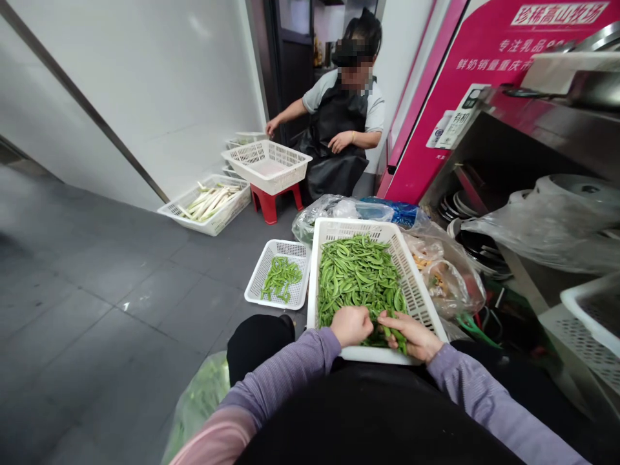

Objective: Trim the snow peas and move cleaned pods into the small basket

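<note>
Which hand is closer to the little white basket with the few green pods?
The left hand is nearer: it sits just right of the small white basket, at the near end of the big white basket. The right hand is farther right, holding green pea pods.

Two plastic baskets [334, 229] hold snow peas [356, 278]; a third basket [217, 216] holds pale stalks [210, 203]. There is one red stool [270, 203] and one co-worker [336, 123].

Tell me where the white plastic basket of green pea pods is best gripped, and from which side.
Best gripped by its two long side rims, coming from above on either side: the white plastic basket has a raised lip there, clear of the green pea pods heaped inside, while the left hand and right hand occupy the near end.
</note>
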`<state>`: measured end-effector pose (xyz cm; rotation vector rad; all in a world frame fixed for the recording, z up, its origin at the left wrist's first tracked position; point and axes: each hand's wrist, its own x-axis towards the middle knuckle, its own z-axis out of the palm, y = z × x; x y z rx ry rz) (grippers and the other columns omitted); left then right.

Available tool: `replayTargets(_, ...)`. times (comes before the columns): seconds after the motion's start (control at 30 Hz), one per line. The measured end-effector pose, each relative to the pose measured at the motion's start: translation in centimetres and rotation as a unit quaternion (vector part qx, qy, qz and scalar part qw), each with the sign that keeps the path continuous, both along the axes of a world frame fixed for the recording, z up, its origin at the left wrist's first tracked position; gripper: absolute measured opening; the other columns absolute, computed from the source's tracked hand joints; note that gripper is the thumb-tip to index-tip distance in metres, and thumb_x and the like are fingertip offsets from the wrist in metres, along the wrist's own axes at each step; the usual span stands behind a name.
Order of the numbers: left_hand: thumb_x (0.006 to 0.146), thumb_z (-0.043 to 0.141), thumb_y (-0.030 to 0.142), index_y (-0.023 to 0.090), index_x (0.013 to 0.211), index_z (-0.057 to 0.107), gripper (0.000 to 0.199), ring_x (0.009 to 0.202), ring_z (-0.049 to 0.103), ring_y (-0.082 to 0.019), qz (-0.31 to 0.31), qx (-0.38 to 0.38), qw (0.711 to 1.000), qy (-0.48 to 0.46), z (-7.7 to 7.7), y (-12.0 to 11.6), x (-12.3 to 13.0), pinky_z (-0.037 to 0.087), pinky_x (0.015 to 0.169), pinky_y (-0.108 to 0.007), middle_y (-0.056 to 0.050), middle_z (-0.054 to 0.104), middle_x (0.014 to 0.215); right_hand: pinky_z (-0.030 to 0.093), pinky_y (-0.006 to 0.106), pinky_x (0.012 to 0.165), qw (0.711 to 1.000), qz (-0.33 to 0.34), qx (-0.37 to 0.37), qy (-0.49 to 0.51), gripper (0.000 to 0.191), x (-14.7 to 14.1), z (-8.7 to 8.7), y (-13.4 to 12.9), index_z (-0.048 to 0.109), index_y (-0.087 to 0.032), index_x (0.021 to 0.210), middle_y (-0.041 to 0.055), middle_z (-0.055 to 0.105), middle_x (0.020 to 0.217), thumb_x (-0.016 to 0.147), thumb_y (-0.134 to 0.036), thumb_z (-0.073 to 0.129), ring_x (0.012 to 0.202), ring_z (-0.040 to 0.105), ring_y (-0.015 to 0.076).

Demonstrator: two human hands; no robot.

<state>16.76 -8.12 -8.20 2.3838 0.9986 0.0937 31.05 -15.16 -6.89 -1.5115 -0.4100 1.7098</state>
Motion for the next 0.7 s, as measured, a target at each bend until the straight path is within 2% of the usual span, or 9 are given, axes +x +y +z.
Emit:
replayTargets(0.1, 0.083, 0.037, 0.021, 0.013, 0.086, 0.063, 0.028, 0.082, 0.061, -0.019, 0.116, -0.026, 0.990, 0.077, -0.4, 2.0, -0.2, 0.047, 0.076, -0.029, -0.011, 0.066, 0.088, 0.025, 0.014, 0.034, 0.999, 0.029, 0.003, 0.019, 0.041, 1.5, 1.6, -1.1, 0.043, -0.019, 0.077, -0.0054, 0.053, 0.056, 0.055, -0.029, 0.076, 0.038, 0.038, 0.0028)
replayTargets(0.2, 0.083, 0.036, 0.018, 0.011, 0.094, 0.062, 0.028, 0.086, 0.061, -0.020, 0.124, -0.041, 0.987, 0.092, -0.6, 2.5, -0.4, 0.047, 0.078, -0.030, -0.012, 0.064, 0.093, 0.024, 0.014, 0.034, 0.998, 0.053, -0.005, 0.023, 0.045, 2.5, 2.1, -2.3, 0.043, -0.020, 0.080, -0.0059, 0.053, 0.056, 0.054, -0.034, 0.077, 0.038, 0.037, 0.0025)
replayTargets(0.27, 0.080, 0.041, 0.015, 0.014, 0.114, 0.053, 0.035, 0.089, 0.060, -0.018, 0.066, -0.021, 0.997, 0.044, -0.5, 1.7, -0.5, 0.047, 0.079, -0.028, -0.011, 0.059, 0.109, 0.027, 0.014, 0.034, 0.998, 0.067, -0.006, -0.019, 0.043, 2.5, 1.7, -2.8, 0.045, -0.019, 0.078, -0.0054, 0.054, 0.056, 0.054, -0.037, 0.075, 0.037, 0.038, 0.0029)
replayTargets(0.33, 0.078, 0.047, 0.016, 0.020, 0.128, 0.039, 0.051, 0.093, 0.059, -0.017, -0.033, 0.013, 0.999, -0.015, -0.2, 0.3, -0.4, 0.047, 0.079, -0.026, -0.009, 0.049, 0.125, 0.029, 0.016, 0.033, 0.993, 0.081, -0.003, -0.091, 0.041, 2.3, 1.0, -2.9, 0.046, -0.017, 0.073, -0.0043, 0.055, 0.056, 0.053, -0.039, 0.075, 0.037, 0.039, 0.0036)
replayTargets(0.37, 0.079, 0.049, 0.019, 0.022, 0.129, 0.036, 0.052, 0.094, 0.059, -0.017, -0.085, 0.027, 0.996, -0.028, -0.1, -0.4, -0.3, 0.048, 0.078, -0.026, -0.008, 0.047, 0.127, 0.030, 0.016, 0.033, 0.988, 0.094, -0.003, -0.120, 0.041, 2.1, 0.6, -2.9, 0.046, -0.017, 0.071, -0.0037, 0.056, 0.055, 0.052, -0.040, 0.074, 0.036, 0.040, 0.0040)
replayTargets(0.43, 0.084, 0.044, 0.025, 0.022, 0.119, 0.047, 0.035, 0.092, 0.059, -0.017, -0.169, 0.041, 0.985, -0.011, 0.1, -1.4, -0.1, 0.049, 0.075, -0.026, -0.006, 0.054, 0.117, 0.031, 0.017, 0.032, 0.980, 0.133, -0.001, -0.147, 0.040, 1.8, 0.1, -2.7, 0.047, -0.016, 0.070, -0.0030, 0.058, 0.055, 0.052, -0.041, 0.073, 0.035, 0.040, 0.0045)
replayTargets(0.5, 0.088, 0.038, 0.024, 0.019, 0.101, 0.057, 0.024, 0.088, 0.060, -0.017, -0.215, 0.048, 0.975, 0.024, 0.3, -1.7, 0.0, 0.048, 0.073, -0.026, -0.006, 0.061, 0.102, 0.033, 0.017, 0.033, 0.974, 0.174, 0.012, -0.148, 0.037, 1.8, 0.0, -2.5, 0.049, -0.016, 0.071, -0.0029, 0.059, 0.056, 0.054, -0.040, 0.071, 0.036, 0.040, 0.0047)
replayTargets(0.57, 0.088, 0.038, 0.024, 0.017, 0.092, 0.060, 0.024, 0.086, 0.061, -0.017, -0.237, 0.052, 0.969, 0.041, 0.4, -1.6, 0.0, 0.048, 0.073, -0.026, -0.007, 0.064, 0.094, 0.033, 0.017, 0.034, 0.965, 0.211, 0.025, -0.154, 0.033, 2.0, 0.3, -2.3, 0.050, -0.016, 0.071, -0.0029, 0.059, 0.057, 0.057, -0.039, 0.069, 0.036, 0.041, 0.0049)
replayTargets(0.7, 0.088, 0.039, 0.027, 0.015, 0.088, 0.063, 0.026, 0.085, 0.062, -0.020, -0.264, 0.045, 0.962, 0.057, 0.7, -1.3, -0.1, 0.048, 0.069, -0.028, -0.009, 0.065, 0.094, 0.032, 0.018, 0.036, 0.943, 0.268, 0.011, -0.199, 0.027, 2.1, 0.8, -1.9, 0.053, -0.016, 0.071, -0.0028, 0.059, 0.056, 0.059, -0.035, 0.066, 0.037, 0.039, 0.0052)
